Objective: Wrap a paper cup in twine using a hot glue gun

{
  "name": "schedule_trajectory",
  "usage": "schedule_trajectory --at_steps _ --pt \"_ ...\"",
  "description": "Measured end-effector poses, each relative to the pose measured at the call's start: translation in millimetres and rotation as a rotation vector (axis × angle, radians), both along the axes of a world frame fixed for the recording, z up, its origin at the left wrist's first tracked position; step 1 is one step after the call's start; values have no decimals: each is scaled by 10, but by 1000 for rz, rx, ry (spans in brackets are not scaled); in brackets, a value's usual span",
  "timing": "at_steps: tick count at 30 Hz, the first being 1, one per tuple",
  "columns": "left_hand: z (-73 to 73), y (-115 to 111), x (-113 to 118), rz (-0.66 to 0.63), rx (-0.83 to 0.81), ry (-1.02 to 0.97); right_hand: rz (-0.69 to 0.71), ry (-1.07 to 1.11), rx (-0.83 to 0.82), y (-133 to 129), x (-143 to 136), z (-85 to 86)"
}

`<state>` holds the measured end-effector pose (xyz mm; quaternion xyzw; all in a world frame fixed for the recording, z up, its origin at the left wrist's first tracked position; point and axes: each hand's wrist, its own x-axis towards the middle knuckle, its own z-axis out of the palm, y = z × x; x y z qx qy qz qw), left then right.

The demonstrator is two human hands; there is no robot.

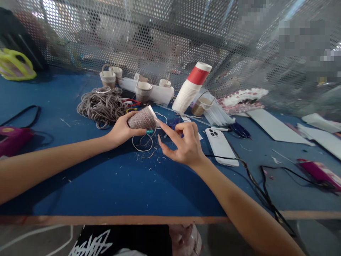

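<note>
Tilted on its side, a paper cup (142, 118) wound with grey cord sits in my left hand (120, 128), whose fingers wrap around it with the thumb along the near side. The white rim of the cup faces right. My right hand (183, 144) is beside that rim, its index finger stretched out to the edge and its thumb held apart below. I see nothing between the finger and thumb. A thin loose cord (142, 150) loops down from the cup onto the blue table (112, 188). Behind my left hand lies a heap of grey cord (102, 105).
A leaning stack of white paper cups (186, 90) stands behind my right hand. Small cord-handled buckets (144, 90) are at the back. Red-handled pliers (131, 102) lie near the cord heap. To the right are a white phone (221, 146), black cables (262, 192) and white boards (278, 126).
</note>
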<state>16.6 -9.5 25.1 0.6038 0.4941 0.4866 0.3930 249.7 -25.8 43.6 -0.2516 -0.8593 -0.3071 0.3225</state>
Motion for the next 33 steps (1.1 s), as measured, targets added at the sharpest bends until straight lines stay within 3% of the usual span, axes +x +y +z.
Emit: schedule_trajectory --at_steps 4,14,24,33 --pt "0 0 3 0 -6 -17 -24 -18 -27 5 -19 -3" --pt "-13 7 3 20 -68 -70 82 3 135 -12 7 42" --pt "-5 5 12 -16 -60 -165 -65 -88 6 2 -3 5" --pt "-26 4 15 -41 -98 -232 56 -42 175 -15 16 55"
